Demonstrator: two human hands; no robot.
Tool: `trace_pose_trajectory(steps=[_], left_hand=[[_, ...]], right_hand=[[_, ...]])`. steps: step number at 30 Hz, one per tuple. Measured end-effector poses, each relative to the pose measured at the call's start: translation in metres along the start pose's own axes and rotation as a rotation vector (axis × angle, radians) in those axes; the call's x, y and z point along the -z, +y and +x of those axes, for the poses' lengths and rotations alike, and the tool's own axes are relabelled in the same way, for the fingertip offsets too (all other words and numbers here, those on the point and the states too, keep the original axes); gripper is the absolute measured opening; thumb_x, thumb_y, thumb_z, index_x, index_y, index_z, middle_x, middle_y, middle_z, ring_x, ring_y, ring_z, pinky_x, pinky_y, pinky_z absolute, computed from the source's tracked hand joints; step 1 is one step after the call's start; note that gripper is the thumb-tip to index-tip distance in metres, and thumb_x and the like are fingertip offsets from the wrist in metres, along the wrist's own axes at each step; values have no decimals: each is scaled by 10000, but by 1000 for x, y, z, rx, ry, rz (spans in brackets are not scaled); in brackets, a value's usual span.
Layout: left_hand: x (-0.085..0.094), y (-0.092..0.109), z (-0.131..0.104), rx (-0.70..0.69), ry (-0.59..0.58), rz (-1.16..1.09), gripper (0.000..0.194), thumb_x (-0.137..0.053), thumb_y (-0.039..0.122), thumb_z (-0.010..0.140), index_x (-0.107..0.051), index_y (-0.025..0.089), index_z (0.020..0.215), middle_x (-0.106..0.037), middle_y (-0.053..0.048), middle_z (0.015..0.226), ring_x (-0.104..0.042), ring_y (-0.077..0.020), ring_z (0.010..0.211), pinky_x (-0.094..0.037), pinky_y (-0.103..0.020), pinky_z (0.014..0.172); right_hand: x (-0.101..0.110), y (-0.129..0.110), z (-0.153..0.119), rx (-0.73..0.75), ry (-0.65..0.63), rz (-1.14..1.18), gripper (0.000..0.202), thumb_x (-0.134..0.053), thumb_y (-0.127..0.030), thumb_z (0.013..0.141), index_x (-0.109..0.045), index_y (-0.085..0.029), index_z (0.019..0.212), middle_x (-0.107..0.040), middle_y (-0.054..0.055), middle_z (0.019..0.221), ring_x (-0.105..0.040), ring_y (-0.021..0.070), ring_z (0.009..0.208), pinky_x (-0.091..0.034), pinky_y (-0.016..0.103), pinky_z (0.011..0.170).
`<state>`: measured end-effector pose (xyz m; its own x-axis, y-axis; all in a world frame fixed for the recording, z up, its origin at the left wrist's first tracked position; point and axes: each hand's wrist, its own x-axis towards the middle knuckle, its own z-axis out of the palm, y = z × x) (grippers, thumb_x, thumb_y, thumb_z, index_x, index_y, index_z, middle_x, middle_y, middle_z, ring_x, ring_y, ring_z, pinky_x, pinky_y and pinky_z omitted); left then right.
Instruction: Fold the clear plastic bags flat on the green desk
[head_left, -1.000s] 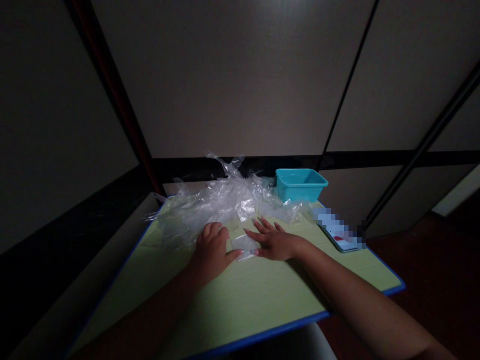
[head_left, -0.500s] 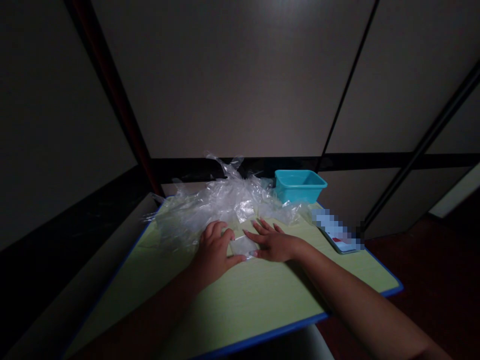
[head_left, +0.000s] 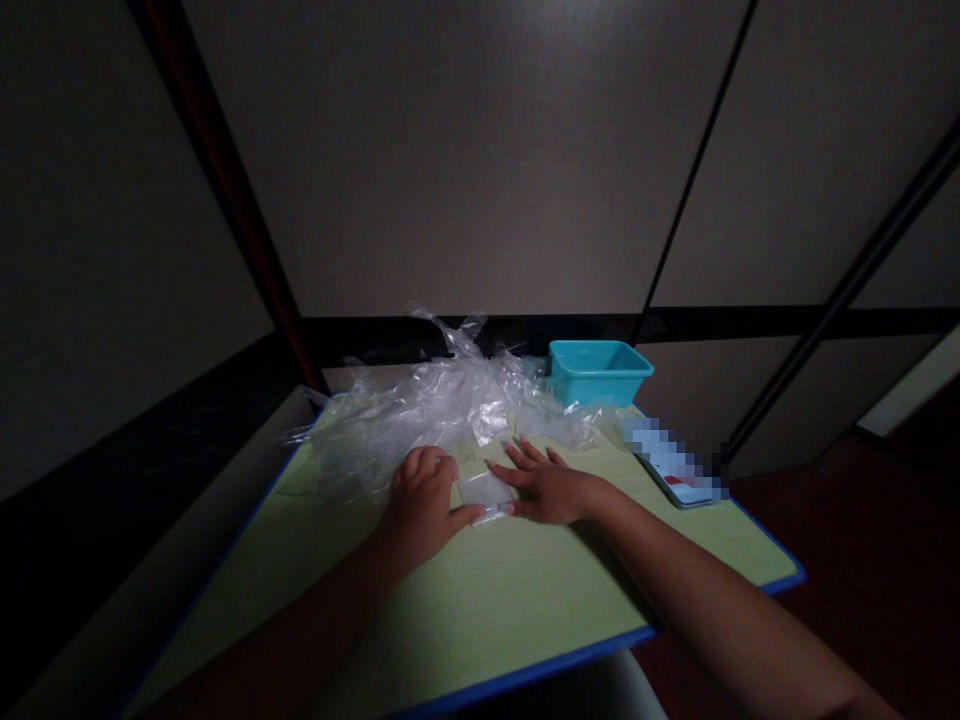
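A small, flat, folded piece of clear plastic [head_left: 486,491], seemingly a plastic bag, lies on the table between my hands. My right hand [head_left: 551,490] rests beside it with fingers spread, the fingertips at its right edge and the thumb at its near right corner. On the other side is my left hand [head_left: 424,500], its fingers bent and its thumb stretched out to the near left corner of the folded plastic. Behind both hands spreads a loose heap of crumpled clear plastic bags [head_left: 442,400].
A turquoise plastic basin [head_left: 600,385] stands at the back right of the light green table [head_left: 480,610], which has a blue edge. Near the right edge lies a phone-like flat object [head_left: 679,475], partly pixelated. Panelled cabinet doors [head_left: 480,180] rise behind the table.
My left hand has shifted slightly left, its fingers bending more and its thumb drawing back, so more of the folded plastic shows. My right hand stays in place.
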<state>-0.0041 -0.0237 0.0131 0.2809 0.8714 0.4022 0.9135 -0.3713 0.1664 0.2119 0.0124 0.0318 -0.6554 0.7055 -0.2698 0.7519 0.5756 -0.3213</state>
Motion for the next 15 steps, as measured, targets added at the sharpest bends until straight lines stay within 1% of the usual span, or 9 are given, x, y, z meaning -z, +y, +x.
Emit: trace_pose_trajectory(steps=[5, 9, 12, 15], left_hand=[[2, 3, 1, -68, 60, -66, 416, -745, 404, 599, -533, 222, 907, -484, -55, 1034, -399, -273, 1035, -375, -401, 867], [-2, 0, -1, -91, 55, -76, 398, -731, 408, 621, -552, 231, 930, -476, -58, 1055, -389, -283, 1057, -375, -416, 874], [-4, -2, -1, -83, 48, -84, 341, -716, 395, 641, -564, 231, 898, -480, -58, 1046, -393, -282, 1057, -378, -416, 871], [-4, -3, -1, -64, 39, -86, 324, -711, 387, 644, -560, 212, 871, -498, -62, 1008, -408, -278, 1030, -382, -413, 863]], right_hand=[[0, 0, 0, 3, -7, -10, 737, -374, -624, 828, -76, -327, 1433, 108, 70, 1494, 173, 283, 1337, -6, 592, 1023], [1, -1, 0, -1, -5, -11, 732, -375, -617, 831, -73, -329, 1433, 93, 76, 1496, 168, 279, 1338, -9, 591, 1024], [1, -1, 0, -2, -6, -9, 729, -377, -610, 834, -72, -328, 1433, 92, 73, 1497, 171, 277, 1338, -9, 588, 1026], [0, 0, 0, 7, 5, -11, 725, -373, -610, 834, -82, -325, 1433, 84, 82, 1497, 166, 281, 1338, -19, 598, 1019]])
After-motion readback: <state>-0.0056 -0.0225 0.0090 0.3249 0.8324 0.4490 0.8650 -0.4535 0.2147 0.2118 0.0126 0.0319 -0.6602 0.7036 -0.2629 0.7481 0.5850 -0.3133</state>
